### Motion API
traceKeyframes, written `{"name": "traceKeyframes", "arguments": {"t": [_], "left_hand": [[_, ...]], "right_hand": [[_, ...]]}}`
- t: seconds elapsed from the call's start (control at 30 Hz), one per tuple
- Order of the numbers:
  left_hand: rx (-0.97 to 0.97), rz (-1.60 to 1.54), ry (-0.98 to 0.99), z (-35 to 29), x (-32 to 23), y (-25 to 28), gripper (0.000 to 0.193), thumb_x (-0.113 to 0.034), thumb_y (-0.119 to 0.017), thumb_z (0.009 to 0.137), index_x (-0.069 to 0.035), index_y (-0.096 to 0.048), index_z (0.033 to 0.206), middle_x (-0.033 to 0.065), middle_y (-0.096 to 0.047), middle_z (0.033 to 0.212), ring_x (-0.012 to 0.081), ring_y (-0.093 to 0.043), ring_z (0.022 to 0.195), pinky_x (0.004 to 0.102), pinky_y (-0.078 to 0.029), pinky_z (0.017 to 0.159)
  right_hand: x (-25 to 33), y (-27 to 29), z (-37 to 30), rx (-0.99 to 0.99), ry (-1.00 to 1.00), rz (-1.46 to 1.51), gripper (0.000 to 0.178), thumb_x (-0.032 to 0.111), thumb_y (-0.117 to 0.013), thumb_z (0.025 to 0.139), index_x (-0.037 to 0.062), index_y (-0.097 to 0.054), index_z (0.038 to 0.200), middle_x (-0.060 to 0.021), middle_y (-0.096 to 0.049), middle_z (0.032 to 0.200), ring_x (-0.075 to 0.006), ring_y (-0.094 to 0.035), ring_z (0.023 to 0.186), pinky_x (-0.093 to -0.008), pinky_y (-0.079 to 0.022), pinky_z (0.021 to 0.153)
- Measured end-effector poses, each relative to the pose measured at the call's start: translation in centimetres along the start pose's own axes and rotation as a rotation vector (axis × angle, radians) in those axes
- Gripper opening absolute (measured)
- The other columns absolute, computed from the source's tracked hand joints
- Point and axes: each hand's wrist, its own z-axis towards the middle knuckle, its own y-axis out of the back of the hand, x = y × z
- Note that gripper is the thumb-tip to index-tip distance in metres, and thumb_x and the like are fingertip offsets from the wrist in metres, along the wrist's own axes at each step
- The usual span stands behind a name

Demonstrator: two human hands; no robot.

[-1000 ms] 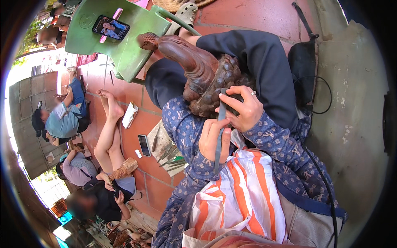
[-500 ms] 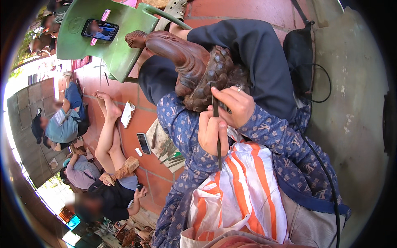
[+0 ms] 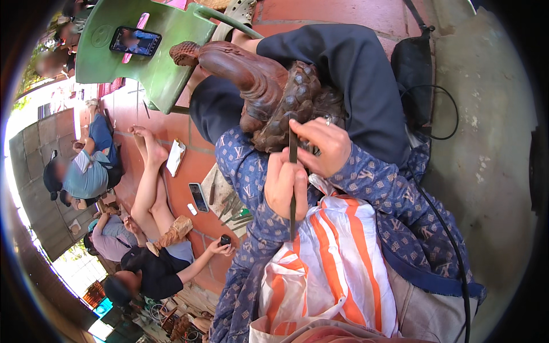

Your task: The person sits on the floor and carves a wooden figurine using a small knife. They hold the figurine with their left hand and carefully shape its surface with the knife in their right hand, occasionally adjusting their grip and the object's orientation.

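A dark brown carved wooden statue (image 3: 260, 80) lies tilted between my legs, its knobbed head to the left. Its base is covered in rounded, petal-like bumps. My left hand (image 3: 284, 186) is wrapped round the shank of a long, flat metal carving chisel (image 3: 293, 150). Closer to the statue, my right hand (image 3: 324, 144), with a ring on one finger, pinches the same chisel near its upper end. That end meets the bumpy base; the exact contact is partly covered by my right fingers. The chisel's lower end sticks out below my left hand.
A green plastic chair (image 3: 117, 71) holds a phone (image 3: 135, 42) at the upper left. Several metal tools (image 3: 231, 207) lie on a board beside my left arm, near another phone (image 3: 198, 198). A co-worker (image 3: 154, 274) sits at left. A black cable (image 3: 449, 246) runs past my right sleeve.
My left hand and the chisel's lower end have shifted slightly left, so the chisel stands straighter. The co-worker at left has stretched an arm towards me, holding a small dark object.
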Motion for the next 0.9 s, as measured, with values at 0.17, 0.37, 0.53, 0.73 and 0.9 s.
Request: {"name": "traceKeyframes", "arguments": {"t": [0.17,0.37,0.53,0.73,0.9], "left_hand": [[0.055,-0.010,-0.040,-0.3,0.6,0.8,0.001,0.004,-0.052,0.087,0.004,-0.053,0.086,0.0214,-0.053,0.095,0.0336,-0.056,0.079,0.0383,-0.047,0.070],[0.101,0.004,-0.010,0.9,0.0,1.4,0.003,0.003,-0.052,0.089,0.003,-0.053,0.086,0.0199,-0.054,0.094,0.0321,-0.056,0.076,0.0379,-0.047,0.068],[0.094,-0.046,0.003,0.0,0.4,1.8,0.005,0.003,-0.052,0.089,0.002,-0.054,0.085,0.0184,-0.054,0.093,0.0297,-0.055,0.074,0.0361,-0.046,0.067],[0.068,-0.030,-0.024,0.4,0.1,1.1,0.005,0.003,-0.052,0.089,0.003,-0.053,0.084,0.0189,-0.053,0.090,0.0300,-0.055,0.074,0.0360,-0.046,0.066],[0.083,0.004,0.003,1.2,-0.3,1.3,0.004,0.002,-0.051,0.090,0.003,-0.053,0.086,0.0183,-0.053,0.090,0.0303,-0.055,0.075,0.0364,-0.046,0.066]], "right_hand": [[-0.4,-1.1,-0.6,0.010,0.013,0.024,0.049,0.001,-0.077,0.069,-0.0054,-0.063,0.115,-0.0129,-0.065,0.084,-0.0248,-0.063,0.068,-0.0315,-0.051,0.057],[-0.1,-0.6,-0.2,0.019,-0.042,0.045,0.051,-0.002,-0.074,0.070,-0.0042,-0.062,0.119,-0.0130,-0.064,0.082,-0.0229,-0.063,0.068,-0.0299,-0.052,0.058],[-0.1,-0.9,-0.7,0.037,-0.037,0.093,0.051,-0.004,-0.073,0.069,-0.0039,-0.063,0.118,-0.0131,-0.065,0.085,-0.0226,-0.063,0.069,-0.0297,-0.052,0.057],[0.0,-0.8,-0.8,0.045,-0.037,0.090,0.049,0.000,-0.075,0.071,-0.0048,-0.063,0.118,-0.0126,-0.066,0.083,-0.0211,-0.064,0.071,-0.0280,-0.052,0.056],[-0.5,-0.4,0.4,-0.015,-0.036,0.058,0.049,0.001,-0.076,0.070,-0.0049,-0.063,0.117,-0.0128,-0.065,0.083,-0.0218,-0.063,0.071,-0.0289,-0.052,0.056]]}}
